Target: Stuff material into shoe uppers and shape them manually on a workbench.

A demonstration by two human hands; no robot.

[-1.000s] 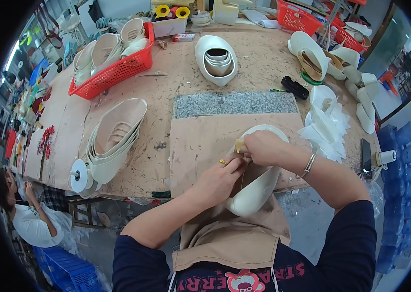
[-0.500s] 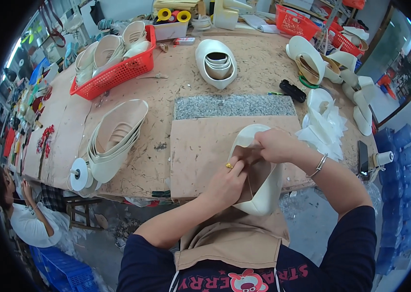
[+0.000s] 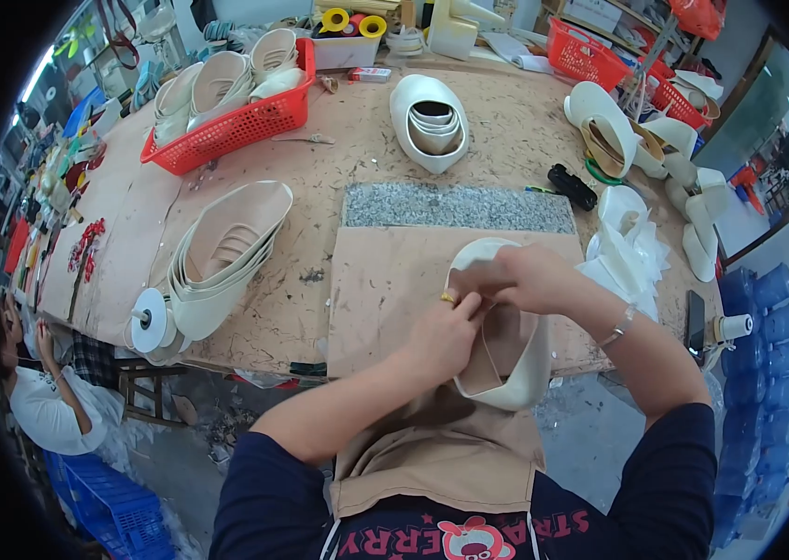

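Note:
A cream-white shoe upper (image 3: 530, 375) with a beige lining is tilted over the table's front edge, its opening facing up. My left hand (image 3: 446, 338), with a yellow ring on a finger, is closed on the upper's left rim. Close beside it, my right hand (image 3: 536, 278) reaches across from the right with bent fingers pinched at the same rim, near the upper's far end. The fingertips of both hands nearly meet, and whatever lies between them is too small to make out. Under the far end of the upper lies a pinkish-beige work board (image 3: 385, 299).
Nested uppers (image 3: 217, 271) stand at left beside a white spool (image 3: 150, 322). Behind them is a red basket (image 3: 226, 131) of uppers. Another nested stack (image 3: 430, 121) lies beyond a speckled stone slab (image 3: 460, 207). On the right are a black tool (image 3: 572, 187), white lining pieces (image 3: 628, 238) and a phone (image 3: 695, 317).
My hands have come closer together at the rim, the left one moving up toward the right fingertips. The whole view has shifted slightly. The upper stays in about the same place.

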